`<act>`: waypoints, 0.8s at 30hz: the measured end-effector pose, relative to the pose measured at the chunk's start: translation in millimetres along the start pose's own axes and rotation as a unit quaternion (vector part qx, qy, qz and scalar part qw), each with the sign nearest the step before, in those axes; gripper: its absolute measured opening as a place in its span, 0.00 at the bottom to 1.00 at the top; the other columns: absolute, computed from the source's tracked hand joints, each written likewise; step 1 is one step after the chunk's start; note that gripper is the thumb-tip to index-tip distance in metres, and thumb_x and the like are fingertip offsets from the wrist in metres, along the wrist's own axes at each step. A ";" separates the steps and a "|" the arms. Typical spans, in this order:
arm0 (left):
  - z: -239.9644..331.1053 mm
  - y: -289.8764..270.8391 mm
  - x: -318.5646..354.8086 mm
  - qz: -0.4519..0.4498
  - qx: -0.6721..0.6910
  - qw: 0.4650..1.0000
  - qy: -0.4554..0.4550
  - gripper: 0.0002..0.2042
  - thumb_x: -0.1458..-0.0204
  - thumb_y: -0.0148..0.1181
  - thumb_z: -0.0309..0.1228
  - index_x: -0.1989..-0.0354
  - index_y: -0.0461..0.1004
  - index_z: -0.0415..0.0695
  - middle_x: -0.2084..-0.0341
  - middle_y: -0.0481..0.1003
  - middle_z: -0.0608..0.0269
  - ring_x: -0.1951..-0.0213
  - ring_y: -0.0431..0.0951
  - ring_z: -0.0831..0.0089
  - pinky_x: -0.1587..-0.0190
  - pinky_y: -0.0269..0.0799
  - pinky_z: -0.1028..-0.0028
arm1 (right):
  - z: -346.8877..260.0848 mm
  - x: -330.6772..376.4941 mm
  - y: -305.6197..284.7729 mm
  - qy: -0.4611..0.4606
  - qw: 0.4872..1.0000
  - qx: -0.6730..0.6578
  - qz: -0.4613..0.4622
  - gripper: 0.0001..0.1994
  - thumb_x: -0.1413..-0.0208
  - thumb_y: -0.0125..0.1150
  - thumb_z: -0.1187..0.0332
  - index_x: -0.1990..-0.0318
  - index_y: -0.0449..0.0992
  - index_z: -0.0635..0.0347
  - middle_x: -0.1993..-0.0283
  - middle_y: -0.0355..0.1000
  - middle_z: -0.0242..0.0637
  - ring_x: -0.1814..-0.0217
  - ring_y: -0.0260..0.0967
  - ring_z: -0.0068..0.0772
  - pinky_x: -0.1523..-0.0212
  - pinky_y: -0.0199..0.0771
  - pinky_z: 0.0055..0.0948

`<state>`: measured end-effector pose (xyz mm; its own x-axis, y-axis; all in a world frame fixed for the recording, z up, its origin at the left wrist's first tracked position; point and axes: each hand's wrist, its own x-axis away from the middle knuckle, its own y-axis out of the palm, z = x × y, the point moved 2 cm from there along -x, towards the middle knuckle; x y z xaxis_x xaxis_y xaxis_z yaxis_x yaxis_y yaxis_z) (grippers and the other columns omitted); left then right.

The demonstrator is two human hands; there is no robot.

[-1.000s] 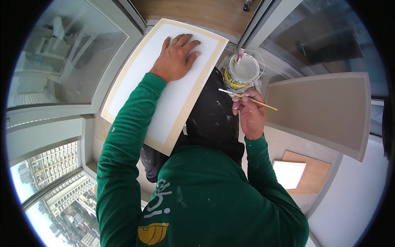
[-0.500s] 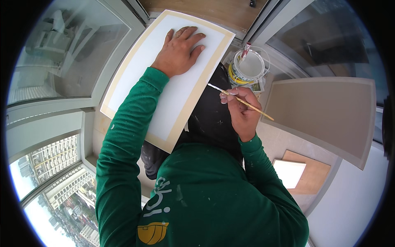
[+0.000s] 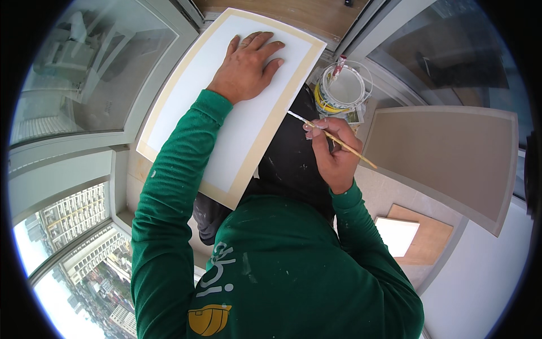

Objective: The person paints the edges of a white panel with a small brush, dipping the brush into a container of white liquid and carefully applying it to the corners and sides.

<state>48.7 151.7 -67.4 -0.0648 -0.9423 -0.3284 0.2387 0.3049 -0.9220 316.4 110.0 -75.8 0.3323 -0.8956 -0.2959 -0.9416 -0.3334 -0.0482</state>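
Note:
A white panel (image 3: 226, 135) with a beige border along its edges lies across my lap. My left hand (image 3: 245, 66) rests flat on its upper part, fingers spread. In my right hand (image 3: 334, 148) is a thin paintbrush (image 3: 357, 154), pinched between thumb and fingers. White paint coats the bristles, and the tip is at the panel's right edge; whether it touches I cannot tell. Paint specks my right fingertips. Beyond that hand stands an open paint bucket (image 3: 344, 90) with a wire handle and whitish contents. A red-handled brush (image 3: 339, 66) leans at its rim.
At the right a large grey-brown panel (image 3: 443, 152) with a paler border stands near my right hand. A small white board (image 3: 397, 236) lies on a brown board (image 3: 432, 226) on the floor. Glass doors and window frames (image 3: 135, 107) close in on both sides.
The panel has shifted slightly upward in view under my left hand. My right hand and the paintbrush have moved very slightly along its right edge.

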 end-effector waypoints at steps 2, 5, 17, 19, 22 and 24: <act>-0.2 -0.1 0.6 -0.001 -0.001 1.000 -0.002 0.20 0.31 0.56 0.42 0.34 0.75 0.51 0.30 0.69 0.52 0.26 0.65 0.50 0.23 0.49 0.39 | -1.3 -2.0 1.5 0.003 1.000 0.003 -0.001 0.07 0.38 0.67 0.79 0.55 0.80 0.68 0.61 0.84 0.43 0.58 0.86 0.32 0.56 0.82 0.27; 0.1 0.0 1.4 0.000 -0.001 1.000 -0.005 0.20 0.31 0.56 0.42 0.34 0.75 0.51 0.30 0.69 0.53 0.26 0.65 0.50 0.22 0.49 0.39 | -2.4 -2.5 1.8 0.004 1.000 0.017 -0.010 0.06 0.38 0.66 0.79 0.55 0.80 0.68 0.61 0.84 0.43 0.58 0.86 0.32 0.56 0.83 0.27; -0.8 1.8 1.2 -0.001 -0.008 1.000 -0.007 0.20 0.30 0.56 0.43 0.34 0.75 0.52 0.29 0.69 0.53 0.25 0.63 0.52 0.21 0.47 0.40 | -4.0 0.1 0.9 0.013 1.000 -0.014 -0.021 0.05 0.38 0.66 0.80 0.56 0.80 0.67 0.60 0.84 0.42 0.58 0.86 0.32 0.56 0.83 0.27; -0.3 1.3 1.3 -0.005 -0.005 1.000 -0.012 0.20 0.30 0.56 0.43 0.34 0.75 0.52 0.29 0.69 0.53 0.25 0.63 0.52 0.21 0.47 0.40 | -0.9 -3.1 0.5 0.014 1.000 -0.005 -0.015 0.05 0.38 0.66 0.80 0.56 0.80 0.67 0.60 0.84 0.41 0.58 0.86 0.31 0.56 0.83 0.27; -0.5 1.7 1.5 -0.002 -0.010 1.000 -0.012 0.20 0.31 0.56 0.43 0.34 0.75 0.52 0.29 0.69 0.54 0.25 0.64 0.52 0.21 0.47 0.40 | 0.3 -4.4 1.4 0.017 1.000 0.002 -0.024 0.05 0.37 0.66 0.80 0.55 0.80 0.67 0.61 0.83 0.41 0.59 0.85 0.31 0.57 0.83 0.27; -0.1 1.1 1.1 0.001 -0.001 1.000 -0.010 0.20 0.31 0.56 0.43 0.34 0.75 0.52 0.29 0.69 0.53 0.25 0.64 0.52 0.22 0.48 0.40 | -1.6 -1.9 1.7 0.022 0.999 0.005 -0.044 0.05 0.37 0.65 0.80 0.55 0.80 0.67 0.61 0.83 0.41 0.59 0.85 0.31 0.57 0.83 0.27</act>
<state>48.8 151.0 -68.8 -0.0459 -0.9442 -0.3263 0.2360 0.3071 -0.9219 314.3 110.7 -73.9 0.4154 -0.8754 -0.2472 -0.9092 -0.4084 -0.0814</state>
